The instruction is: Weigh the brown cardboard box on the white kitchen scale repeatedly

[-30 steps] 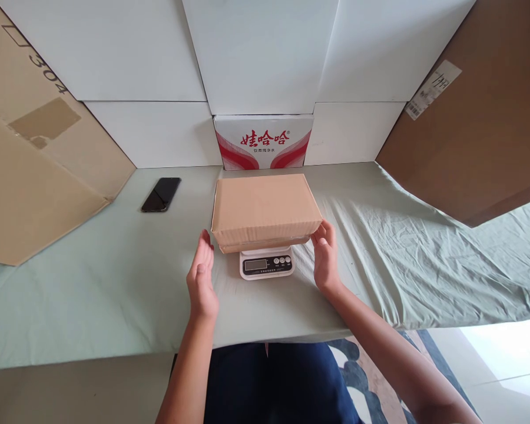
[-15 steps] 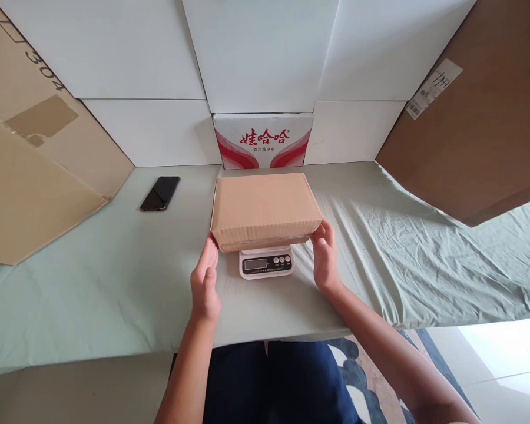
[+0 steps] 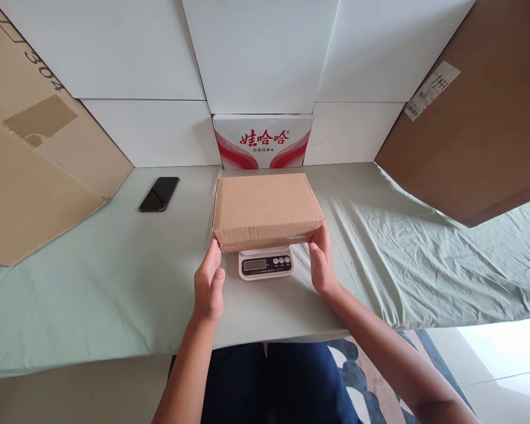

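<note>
Two hands flank a brown cardboard box (image 3: 267, 209) that sits on a white kitchen scale (image 3: 265, 263) near the middle of the tabletop (image 3: 115, 282). The left hand (image 3: 209, 281) touches the box's near left corner and the right hand (image 3: 321, 262) its near right corner; each grip is open and flat against the cardboard, not closed round it. The box lies flat, its long axis running left to right, one long side facing the person. It overhangs the scale, whose display shows just below its near edge. Bare green cloth lies open to left and right. Behind, a red-and-white printed carton (image 3: 263, 141) stands close to the box's far side under white panels. A black phone (image 3: 159, 194) lies well apart at far left, beside leaning cardboard sheets (image 3: 35, 176). A large brown carton (image 3: 477, 129) looms at the right
</note>
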The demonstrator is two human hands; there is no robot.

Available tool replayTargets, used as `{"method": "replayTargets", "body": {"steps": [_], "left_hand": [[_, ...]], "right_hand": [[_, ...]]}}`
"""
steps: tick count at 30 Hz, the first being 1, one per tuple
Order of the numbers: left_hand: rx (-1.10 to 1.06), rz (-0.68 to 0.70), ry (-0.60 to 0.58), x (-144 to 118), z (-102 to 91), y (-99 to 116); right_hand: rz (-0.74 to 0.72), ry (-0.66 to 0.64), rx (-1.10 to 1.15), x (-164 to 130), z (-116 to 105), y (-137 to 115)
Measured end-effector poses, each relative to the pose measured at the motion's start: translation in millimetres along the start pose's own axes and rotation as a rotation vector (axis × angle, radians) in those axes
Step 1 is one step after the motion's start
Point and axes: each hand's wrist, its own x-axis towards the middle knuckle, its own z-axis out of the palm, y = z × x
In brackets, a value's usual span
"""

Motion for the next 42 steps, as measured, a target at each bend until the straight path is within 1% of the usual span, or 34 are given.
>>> {"method": "replayTargets", "body": {"steps": [3,5,7,9,10,12,14,16,19,22,25,28,32,36,42], "left_hand": [[-0.009,0.006,-0.009,7,3.9,11],[-0.023,0.029,-0.019,21,9.5,23],[-0.034,0.07,-0.038,46,17.6,34],[-0.046,0.115,-0.088,80,27.7,36],[-0.053,0.129,-0.115,97,33.0,32],[-0.078,0.125,-0.164,130,42.8,15],[-0.123,0.084,-0.138,154,49.5,-9],[-0.134,0.013,-0.104,166,51.3,-34],[-0.083,-0.032,-0.132,170,45.1,-58],[-0.016,-0.03,-0.173,169,34.5,-67],[0.001,-0.031,-0.185,170,26.8,-70],[-0.009,-0.043,-0.192,170,24.3,-72],[-0.004,-0.083,-0.139,168,25.8,-70],[-0.014,-0.063,-0.137,166,27.6,-68],[-0.008,-0.072,-0.088,164,29.0,-71]], "right_hand": [[-0.006,-0.014,0.012,7,1,-9],[-0.039,-0.014,0.014,20,1,-14],[-0.098,-0.007,0.003,42,2,-17],[-0.157,0.018,-0.018,73,4,-12],[-0.177,0.037,-0.028,89,6,-6],[-0.192,0.081,-0.028,119,10,11],[-0.163,0.111,-0.009,141,13,34],[-0.109,0.131,0.0,153,17,56],[-0.006,0.135,0.033,154,20,78],[0.066,0.099,0.042,150,21,83],[0.067,0.085,0.049,148,20,82],[0.063,0.077,0.068,148,19,80],[0.067,0.054,0.072,145,19,79],[0.07,0.043,0.049,143,20,77],[0.052,0.027,0.015,144,20,78]]}}
